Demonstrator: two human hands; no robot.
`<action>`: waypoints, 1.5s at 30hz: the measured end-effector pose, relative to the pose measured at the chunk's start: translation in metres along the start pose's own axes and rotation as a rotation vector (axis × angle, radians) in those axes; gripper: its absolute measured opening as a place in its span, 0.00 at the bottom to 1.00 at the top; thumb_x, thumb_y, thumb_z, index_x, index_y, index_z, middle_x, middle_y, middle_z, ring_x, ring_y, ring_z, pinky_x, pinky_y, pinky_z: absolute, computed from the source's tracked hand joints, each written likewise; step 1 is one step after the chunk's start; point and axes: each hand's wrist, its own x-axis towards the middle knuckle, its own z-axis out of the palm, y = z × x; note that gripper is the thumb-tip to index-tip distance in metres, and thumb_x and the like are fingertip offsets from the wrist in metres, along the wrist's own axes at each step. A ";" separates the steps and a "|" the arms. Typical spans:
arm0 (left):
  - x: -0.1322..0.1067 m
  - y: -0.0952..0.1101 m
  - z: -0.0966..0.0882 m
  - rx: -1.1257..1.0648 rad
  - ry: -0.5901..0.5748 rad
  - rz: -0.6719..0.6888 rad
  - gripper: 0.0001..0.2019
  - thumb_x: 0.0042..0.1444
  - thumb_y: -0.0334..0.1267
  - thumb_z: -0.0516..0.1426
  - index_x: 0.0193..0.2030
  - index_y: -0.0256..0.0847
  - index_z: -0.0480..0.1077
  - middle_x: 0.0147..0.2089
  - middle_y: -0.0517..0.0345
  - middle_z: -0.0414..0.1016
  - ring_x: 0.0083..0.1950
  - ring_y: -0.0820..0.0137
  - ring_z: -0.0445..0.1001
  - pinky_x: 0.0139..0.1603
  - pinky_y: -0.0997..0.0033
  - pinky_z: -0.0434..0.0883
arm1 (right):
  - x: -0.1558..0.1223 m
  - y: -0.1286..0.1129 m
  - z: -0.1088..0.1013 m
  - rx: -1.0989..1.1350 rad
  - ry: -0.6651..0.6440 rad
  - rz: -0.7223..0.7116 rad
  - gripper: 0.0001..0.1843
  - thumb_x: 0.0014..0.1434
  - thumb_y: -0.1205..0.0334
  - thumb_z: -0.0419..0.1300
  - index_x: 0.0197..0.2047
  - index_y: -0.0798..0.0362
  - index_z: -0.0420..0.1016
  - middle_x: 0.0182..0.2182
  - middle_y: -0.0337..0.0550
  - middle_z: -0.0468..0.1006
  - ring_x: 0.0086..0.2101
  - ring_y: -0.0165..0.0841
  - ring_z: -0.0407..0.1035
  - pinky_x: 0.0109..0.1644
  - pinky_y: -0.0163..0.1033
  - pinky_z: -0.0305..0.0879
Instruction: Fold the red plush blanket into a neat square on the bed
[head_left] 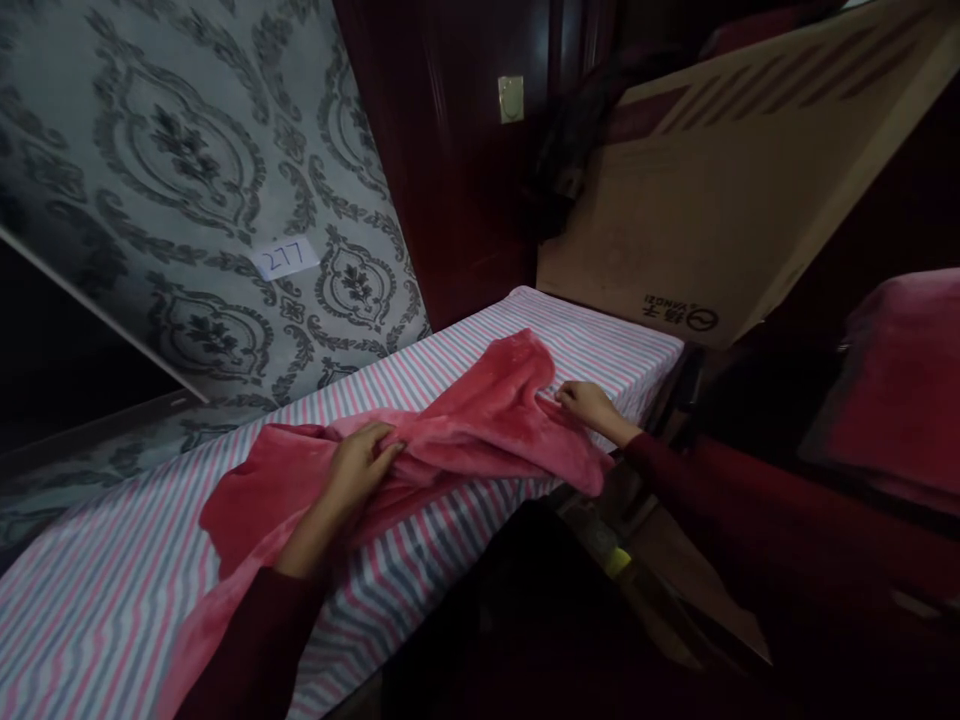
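Note:
A rumpled pink fleece blanket (465, 430) lies bunched across a narrow bed, covered by a pink, grey and white striped sheet (112, 610). My left hand (362, 470) grips a gathered fold of the fleece near the middle of the bed. Farther along, my right hand (589, 408) pinches the blanket's upper fold with its fingertips. Dark red sleeves cover both forearms. One blanket end hangs toward the lower left, partly hidden behind my left arm.
Grey damask wallpaper (187, 170) with a paper label reading 277 (285, 258) runs along the bed's far side. A large cardboard panel (697, 190) leans beyond its end beside a dark red door (442, 150). More pink fabric (900, 390) sits at the right; the floor is dark.

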 end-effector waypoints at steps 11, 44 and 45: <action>-0.006 0.003 0.001 0.039 0.012 -0.008 0.16 0.60 0.51 0.52 0.36 0.43 0.75 0.38 0.50 0.81 0.41 0.58 0.78 0.45 0.60 0.72 | 0.010 0.000 0.013 0.119 0.022 0.049 0.13 0.62 0.55 0.60 0.27 0.52 0.71 0.26 0.50 0.77 0.30 0.39 0.70 0.33 0.40 0.59; 0.044 0.059 -0.165 0.347 0.463 -0.229 0.14 0.64 0.41 0.54 0.43 0.33 0.76 0.31 0.61 0.68 0.35 0.70 0.65 0.35 0.73 0.57 | 0.075 -0.146 -0.227 0.104 0.592 -0.634 0.07 0.66 0.61 0.60 0.39 0.56 0.75 0.37 0.45 0.79 0.47 0.40 0.74 0.57 0.48 0.68; 0.042 0.061 -0.167 0.399 0.463 -0.229 0.14 0.64 0.42 0.53 0.43 0.34 0.76 0.30 0.61 0.68 0.34 0.70 0.65 0.35 0.72 0.56 | 0.070 -0.150 -0.227 0.085 0.611 -0.600 0.09 0.67 0.62 0.58 0.39 0.58 0.75 0.38 0.45 0.79 0.48 0.39 0.74 0.58 0.46 0.66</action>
